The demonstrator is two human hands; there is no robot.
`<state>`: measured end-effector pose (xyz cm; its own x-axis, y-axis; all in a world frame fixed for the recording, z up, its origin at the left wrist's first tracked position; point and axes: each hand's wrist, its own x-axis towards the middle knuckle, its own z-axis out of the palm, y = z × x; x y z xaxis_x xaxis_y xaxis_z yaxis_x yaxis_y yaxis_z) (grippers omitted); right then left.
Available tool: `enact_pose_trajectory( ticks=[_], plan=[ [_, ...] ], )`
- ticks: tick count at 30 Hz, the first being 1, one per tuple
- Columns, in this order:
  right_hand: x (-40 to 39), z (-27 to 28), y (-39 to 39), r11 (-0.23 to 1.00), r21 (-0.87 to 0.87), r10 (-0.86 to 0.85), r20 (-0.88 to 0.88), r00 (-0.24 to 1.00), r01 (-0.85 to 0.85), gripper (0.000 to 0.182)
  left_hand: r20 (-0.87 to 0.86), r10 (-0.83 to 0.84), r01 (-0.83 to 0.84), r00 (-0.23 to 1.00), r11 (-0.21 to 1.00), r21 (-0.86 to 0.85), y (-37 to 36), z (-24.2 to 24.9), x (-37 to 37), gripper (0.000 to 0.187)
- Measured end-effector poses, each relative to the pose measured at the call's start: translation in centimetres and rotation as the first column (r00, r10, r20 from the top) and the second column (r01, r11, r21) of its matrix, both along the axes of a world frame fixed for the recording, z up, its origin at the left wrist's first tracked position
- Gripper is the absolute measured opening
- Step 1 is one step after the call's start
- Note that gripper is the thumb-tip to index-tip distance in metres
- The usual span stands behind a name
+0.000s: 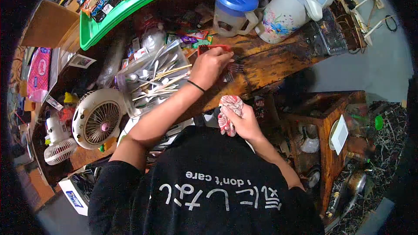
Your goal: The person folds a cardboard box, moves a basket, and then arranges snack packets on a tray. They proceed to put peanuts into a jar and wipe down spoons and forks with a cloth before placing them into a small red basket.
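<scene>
My left hand (211,67), a dark band on its wrist, is over the wooden table beside a red tray (222,47). Its fingers are pressed together and hide what they hold, if anything. Fork tines (236,67) show just beside the fingers, and more tines (228,77) lie below them. Closer to my body, my right hand (241,119) grips a crumpled red and white cloth (230,109). Left of my left hand is a clear plastic bin (126,91) with spoons, forks and wooden chopsticks (167,73) in a loose pile.
At the table's back stand a blue-lidded jug (233,11) and a flowered thermos (285,11). A green tray (130,6) of snack packs is at upper left, white fans (100,119) at left. An open wooden cabinet (324,126) stands at right.
</scene>
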<state>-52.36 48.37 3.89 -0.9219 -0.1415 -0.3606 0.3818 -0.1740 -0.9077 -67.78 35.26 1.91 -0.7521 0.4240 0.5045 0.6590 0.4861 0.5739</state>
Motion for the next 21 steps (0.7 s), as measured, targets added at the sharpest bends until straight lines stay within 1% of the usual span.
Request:
enact_pose_trajectory(
  ticks=[1,2,3,4,6,7,8,9,10,11,12,13,14,15,16,17,18,19,20,21],
  plan=[
    [0.0,0.0,0.0,0.999,0.033,-0.003,-0.023,1.000,0.004,0.019,0.001,0.000,0.000,1.000,1.000,0.000,-0.1,0.0,-0.1,0.021],
    [-0.1,0.1,0.1,0.999,0.032,-0.003,-0.023,1.000,0.004,0.019,0.052,-0.058,0.056,0.997,0.998,0.026,-0.3,0.0,-0.3,0.021],
    [-0.1,0.2,0.2,0.999,0.035,0.004,0.022,1.000,-0.005,0.020,0.101,-0.115,0.110,0.988,0.992,0.055,-0.4,0.2,-0.4,0.021],
    [-0.1,0.3,0.2,0.999,0.037,0.012,0.066,0.998,-0.015,0.020,0.100,-0.114,0.109,0.988,0.993,0.054,-0.5,0.4,-0.4,0.021],
    [-0.2,0.0,0.2,1.000,0.016,0.007,0.044,0.999,-0.008,0.021,0.129,-0.128,0.108,0.983,0.982,0.155,-0.8,1.0,-0.1,0.022],
    [-0.2,-0.1,0.2,1.000,-0.004,0.002,0.024,1.000,-0.002,0.022,0.128,-0.126,0.105,0.984,0.982,0.157,-1.2,1.6,0.1,0.022],
    [-0.3,0.0,0.3,1.000,-0.002,0.005,0.023,1.000,-0.005,0.022,0.125,-0.026,0.001,0.992,0.980,0.200,-2.0,2.2,0.4,0.021],
    [-0.5,0.1,0.3,0.998,-0.055,0.003,0.046,0.999,0.000,0.024,0.127,0.074,-0.103,0.989,0.965,0.242,-2.9,2.6,0.6,0.021],
    [-0.6,0.1,0.3,0.994,-0.111,0.003,0.071,0.997,0.005,0.025,0.090,0.174,-0.191,0.981,0.949,0.252,-4.3,2.5,0.7,0.020],
    [-0.6,-0.2,0.2,0.993,-0.114,0.011,0.074,0.997,-0.003,0.025,0.173,0.259,-0.297,0.950,0.922,0.249,-5.8,2.4,1.1,0.018],
    [-0.7,-0.8,0.1,0.992,-0.123,0.001,0.030,1.000,0.003,0.026,0.131,0.363,-0.385,0.923,0.888,0.252,-7.1,3.5,1.9,0.016],
    [-0.8,-1.2,0.2,0.991,-0.133,-0.010,-0.016,1.000,0.007,0.027,0.097,0.449,-0.458,0.888,0.853,0.249,-8.9,1.8,1.7,0.016],
    [-0.9,-1.4,0.3,0.991,-0.137,0.000,-0.013,1.000,-0.001,0.027,0.067,0.518,-0.516,0.853,0.816,0.260,-10.7,0.3,1.6,0.016],
    [-1.0,-1.6,0.6,0.955,-0.284,0.087,0.005,0.996,-0.082,0.037,0.177,0.543,-0.569,0.821,0.801,0.186,-11.8,0.4,2.1,0.016],
    [-1.3,-1.2,0.4,0.892,-0.425,0.174,0.009,0.985,-0.153,0.048,0.282,0.566,-0.612,0.775,0.784,0.107,-12.8,0.6,2.6,0.016],
    [-1.3,-0.4,0.3,0.892,-0.423,0.204,0.069,0.976,-0.157,0.054,0.233,0.570,-0.569,0.788,0.819,-0.079,-14.4,-0.8,2.6,0.016],
    [-1.3,-0.2,-0.1,0.891,-0.423,0.212,0.069,0.975,-0.164,0.054,0.188,0.565,-0.512,0.804,0.817,-0.266,-15.8,-2.4,2.7,0.016],
    [-1.2,-0.1,-0.5,0.916,-0.380,0.169,0.082,0.982,-0.126,0.048,0.271,0.479,-0.386,0.835,0.861,-0.332,-16.4,-2.6,3.3,0.017],
    [-1.3,0.0,-1.0,0.938,-0.335,0.125,0.089,0.988,-0.089,0.042,0.271,0.487,-0.395,0.830,0.857,-0.330,-17.0,-3.8,3.4,0.017],
    [-1.4,-0.2,-1.3,0.938,-0.333,0.136,0.089,0.987,-0.099,0.042,0.178,0.433,-0.366,0.883,0.875,-0.316,-17.5,-5.7,3.4,0.018]
  ],
)
